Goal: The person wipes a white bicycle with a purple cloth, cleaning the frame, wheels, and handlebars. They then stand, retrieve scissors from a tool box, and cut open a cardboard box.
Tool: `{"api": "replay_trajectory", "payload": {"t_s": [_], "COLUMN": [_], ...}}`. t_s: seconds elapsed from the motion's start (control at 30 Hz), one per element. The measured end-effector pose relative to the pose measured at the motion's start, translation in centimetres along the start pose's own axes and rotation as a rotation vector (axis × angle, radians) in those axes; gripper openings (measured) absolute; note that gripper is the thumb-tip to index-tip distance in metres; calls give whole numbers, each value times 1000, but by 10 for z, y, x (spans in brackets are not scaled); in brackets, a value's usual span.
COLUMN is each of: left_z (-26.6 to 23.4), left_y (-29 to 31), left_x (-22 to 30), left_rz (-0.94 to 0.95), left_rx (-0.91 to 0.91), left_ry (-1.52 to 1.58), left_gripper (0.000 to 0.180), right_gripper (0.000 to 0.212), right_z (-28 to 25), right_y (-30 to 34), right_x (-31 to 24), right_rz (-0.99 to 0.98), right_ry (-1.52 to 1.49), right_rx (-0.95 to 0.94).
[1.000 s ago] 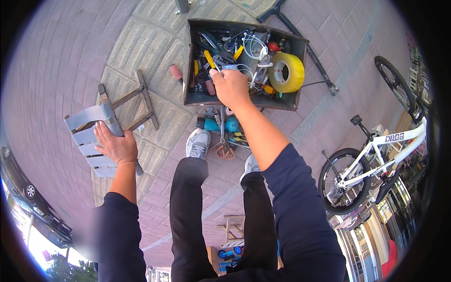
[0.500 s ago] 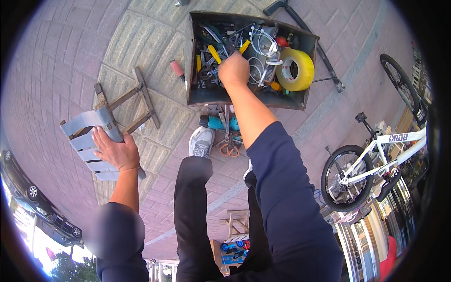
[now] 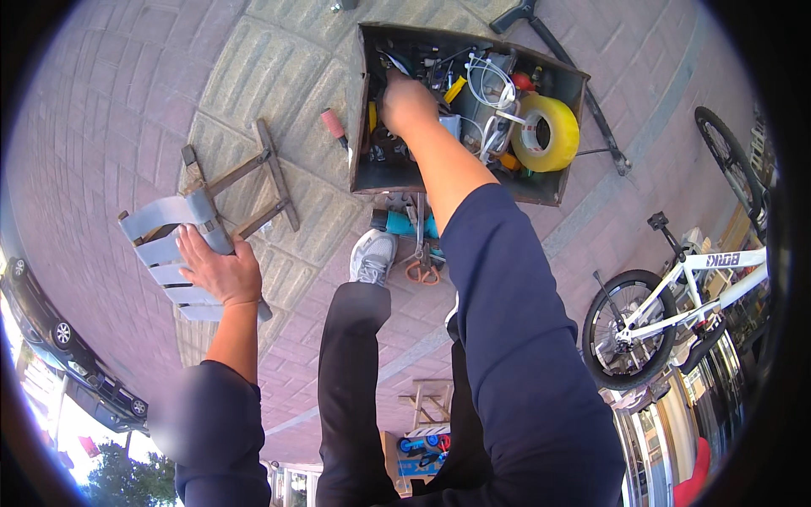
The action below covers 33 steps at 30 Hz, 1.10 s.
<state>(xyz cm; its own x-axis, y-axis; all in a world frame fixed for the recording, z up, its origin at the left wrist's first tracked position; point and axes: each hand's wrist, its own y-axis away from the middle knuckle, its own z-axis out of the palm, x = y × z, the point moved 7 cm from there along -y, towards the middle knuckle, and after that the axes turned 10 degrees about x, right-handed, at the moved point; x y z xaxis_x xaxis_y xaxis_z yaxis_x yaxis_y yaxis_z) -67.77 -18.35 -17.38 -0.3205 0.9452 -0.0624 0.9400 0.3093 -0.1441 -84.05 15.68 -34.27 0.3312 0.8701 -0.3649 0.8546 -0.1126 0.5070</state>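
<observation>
My right hand (image 3: pixel 410 105) reaches into the left part of an open dark metal toolbox (image 3: pixel 359 110). It is slightly blurred, and its fingers are mostly hidden among the tools, so I cannot see whether they grip anything. Close by are a yellow handle (image 3: pixel 455 89) and looped white cable ties (image 3: pixel 481 78). A roll of yellow tape (image 3: pixel 558 135) fills the box's right side. My left hand (image 3: pixel 221 270) lies flat, fingers spread, on the grey strap seat of a small folding stool (image 3: pixel 156 218).
A pink-handled tool (image 3: pixel 333 123) lies left of the box. Below the box are a teal tool (image 3: pixel 399 223) and a tool with orange loop handles (image 3: pixel 422 272). A long black bar (image 3: pixel 576 89) lies behind it. On the right stands a white bicycle (image 3: pixel 714 266); parked cars (image 3: pixel 72 342) are far left.
My right hand has moved farther and left inside the toolbox, away from the yellow handles. My left hand stays on the stool. The whole view has shifted slightly.
</observation>
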Motion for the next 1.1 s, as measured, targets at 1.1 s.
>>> {"api": "replay_trajectory", "payload": {"t_s": [1.1], "left_z": [-1], "left_y": [2], "left_x": [1], "left_rz": [4], "left_rx": [-2], "left_ry": [-6], "left_gripper": [83], "right_gripper": [34], "right_z": [-145], "right_y": [118], "right_x": [28], "right_rz": [-54], "right_ry": [-990], "right_rx": [33]}}
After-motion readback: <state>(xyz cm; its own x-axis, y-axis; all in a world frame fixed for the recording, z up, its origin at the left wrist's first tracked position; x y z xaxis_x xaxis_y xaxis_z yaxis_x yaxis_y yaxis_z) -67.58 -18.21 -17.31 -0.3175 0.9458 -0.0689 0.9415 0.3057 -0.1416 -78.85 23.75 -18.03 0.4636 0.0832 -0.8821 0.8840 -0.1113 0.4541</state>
